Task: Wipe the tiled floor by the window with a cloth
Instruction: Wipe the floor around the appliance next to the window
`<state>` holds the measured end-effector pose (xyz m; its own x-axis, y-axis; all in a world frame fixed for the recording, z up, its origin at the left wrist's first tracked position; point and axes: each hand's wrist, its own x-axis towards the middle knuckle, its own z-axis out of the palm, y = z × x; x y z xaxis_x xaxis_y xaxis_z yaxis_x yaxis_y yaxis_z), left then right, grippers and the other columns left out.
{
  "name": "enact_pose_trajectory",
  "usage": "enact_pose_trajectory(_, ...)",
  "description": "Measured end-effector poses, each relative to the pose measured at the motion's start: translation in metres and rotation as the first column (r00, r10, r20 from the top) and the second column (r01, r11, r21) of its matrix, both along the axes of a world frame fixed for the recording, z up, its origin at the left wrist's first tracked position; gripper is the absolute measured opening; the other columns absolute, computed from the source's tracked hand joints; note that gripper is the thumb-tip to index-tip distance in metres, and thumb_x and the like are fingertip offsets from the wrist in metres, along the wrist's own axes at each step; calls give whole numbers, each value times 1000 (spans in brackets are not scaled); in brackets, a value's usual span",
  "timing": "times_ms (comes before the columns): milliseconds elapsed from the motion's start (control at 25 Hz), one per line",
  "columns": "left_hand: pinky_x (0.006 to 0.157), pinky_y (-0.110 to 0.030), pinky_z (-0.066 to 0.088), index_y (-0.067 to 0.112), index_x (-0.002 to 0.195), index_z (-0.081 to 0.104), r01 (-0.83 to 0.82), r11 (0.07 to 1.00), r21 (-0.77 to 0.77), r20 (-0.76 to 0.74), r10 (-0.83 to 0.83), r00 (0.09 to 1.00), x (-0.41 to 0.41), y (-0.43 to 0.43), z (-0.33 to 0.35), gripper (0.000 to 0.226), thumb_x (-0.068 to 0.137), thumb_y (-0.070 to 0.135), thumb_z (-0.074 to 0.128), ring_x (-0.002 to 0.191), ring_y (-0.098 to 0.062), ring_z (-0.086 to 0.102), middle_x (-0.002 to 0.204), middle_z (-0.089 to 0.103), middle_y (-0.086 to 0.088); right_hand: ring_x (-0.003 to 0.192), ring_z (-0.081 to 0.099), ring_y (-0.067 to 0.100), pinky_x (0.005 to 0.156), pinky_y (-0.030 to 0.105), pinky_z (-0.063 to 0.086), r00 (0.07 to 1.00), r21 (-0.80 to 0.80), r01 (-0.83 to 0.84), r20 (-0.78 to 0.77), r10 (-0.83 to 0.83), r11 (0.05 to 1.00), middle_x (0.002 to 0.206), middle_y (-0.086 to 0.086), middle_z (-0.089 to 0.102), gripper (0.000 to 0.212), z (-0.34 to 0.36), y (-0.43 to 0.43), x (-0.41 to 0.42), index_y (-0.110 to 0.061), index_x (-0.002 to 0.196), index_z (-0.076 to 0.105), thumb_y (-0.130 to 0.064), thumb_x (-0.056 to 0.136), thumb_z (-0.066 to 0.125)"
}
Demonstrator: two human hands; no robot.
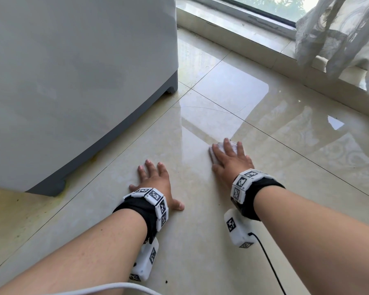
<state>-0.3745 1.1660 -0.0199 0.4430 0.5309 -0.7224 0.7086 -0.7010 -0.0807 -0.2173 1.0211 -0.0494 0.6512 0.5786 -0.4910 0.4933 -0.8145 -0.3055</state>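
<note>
The white cloth (221,147) is pressed flat against the tiled floor (275,128) just right of the frame's centre, under the right hand (230,162), whose fingers are laid straight over it rather than curled round it; the left hand (156,184) is spread wide on bare tile at lower centre, holding nothing, apparently as a support. Since the cloth is only pinned by a flat palm, it could be left behind or bunched up on a fast stroke; the glossy tile may also let the supporting hand slide if weight is put on it. A long hair (211,108) above the cloth might merely be smeared along rather than lifted. The yellowish grime (94,158) by the base of the washing machine (73,81) at left could be missed. The black cable (268,262) at lower right might be dragged across wiped tile; the lace curtain (339,35) at upper right could be caught on strokes towards the window.
</note>
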Motion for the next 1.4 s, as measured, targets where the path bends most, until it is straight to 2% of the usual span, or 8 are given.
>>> enact_pose_trajectory(280, 111, -68, 20, 17, 151, -24, 13, 1000, -23, 5, -13, 1000, 4, -17, 1, 140, 67, 64, 78, 145, -38, -26, 154, -37, -15, 147, -17, 31, 116, 53, 7, 938, -65, 347, 48, -344, 936, 162, -9, -14, 64, -3, -62, 68, -44, 152, 6, -45, 99, 40)
enact_pose_trajectory(440, 110, -68, 20, 17, 150, -25, 44, 998, -41, 22, -43, 999, 11, -40, 4, 141, 67, 64, 78, 144, -39, -25, 154, -37, -16, 146, -19, 34, 117, 53, 4, 896, -114, 444, 80, -437, 889, 162, -9, -15, 63, 7, -83, 77, -44, 152, 2, -44, 100, 37)
enact_pose_trajectory(560, 109, -68, 20, 16, 150, -25, 47, 998, -49, 18, -46, 999, 7, -52, 3, 141, 67, 64, 78, 144, -40, -25, 153, -37, -17, 146, -21, 32, 116, 54, 3, 921, -72, 388, 67, -384, 919, 162, -10, -15, 61, 15, -80, 61, -44, 152, 4, -43, 101, 37)
enact_pose_trajectory(720, 109, -67, 22, 15, 150, -24, 53, 997, -62, 20, -51, 998, 1, -70, 4, 140, 67, 63, 78, 145, -40, -24, 154, -36, -17, 147, -19, 31, 116, 54, 5, 991, -43, 112, 84, -108, 993, 162, -9, -15, 61, 26, -57, 19, -45, 152, 5, -44, 100, 38)
enact_pose_trajectory(920, 109, -68, 20, 14, 151, -23, 59, 994, -88, 51, -55, 997, -1, -81, 9, 141, 67, 61, 80, 144, -41, -25, 154, -35, -17, 146, -24, 28, 116, 51, -5, 984, 6, -172, 43, 171, 985, 161, -9, -16, 60, 30, -24, -40, -46, 151, 7, -39, 100, 37)
enact_pose_trajectory(1000, 109, -69, 18, 14, 150, -24, 54, 993, -101, 52, -49, 997, -1, -81, 11, 141, 67, 59, 80, 144, -40, -26, 154, -36, -17, 146, -24, 26, 117, 50, -6, 973, 7, -230, 33, 229, 973, 161, -10, -16, 60, 30, -19, -49, -47, 151, 8, -37, 99, 38)
enact_pose_trajectory(1200, 110, -68, 18, 14, 150, -24, 61, 993, -98, 41, -57, 997, -2, -83, 13, 140, 68, 60, 80, 144, -40, -26, 154, -36, -17, 147, -20, 26, 118, 49, -1, 977, -9, -209, 34, 209, 978, 162, -9, -14, 61, 33, -27, -31, -46, 152, 8, -42, 100, 39)
enact_pose_trajectory(1400, 111, -69, 18, 14, 149, -27, 71, 990, -119, 9, -71, 997, 3, -91, 16, 140, 69, 61, 78, 143, -42, -27, 152, -39, -18, 148, -15, 31, 116, 53, 8, 982, -87, 156, 119, -145, 984, 162, -6, -13, 62, 37, -76, 35, -42, 153, 6, -45, 100, 39)
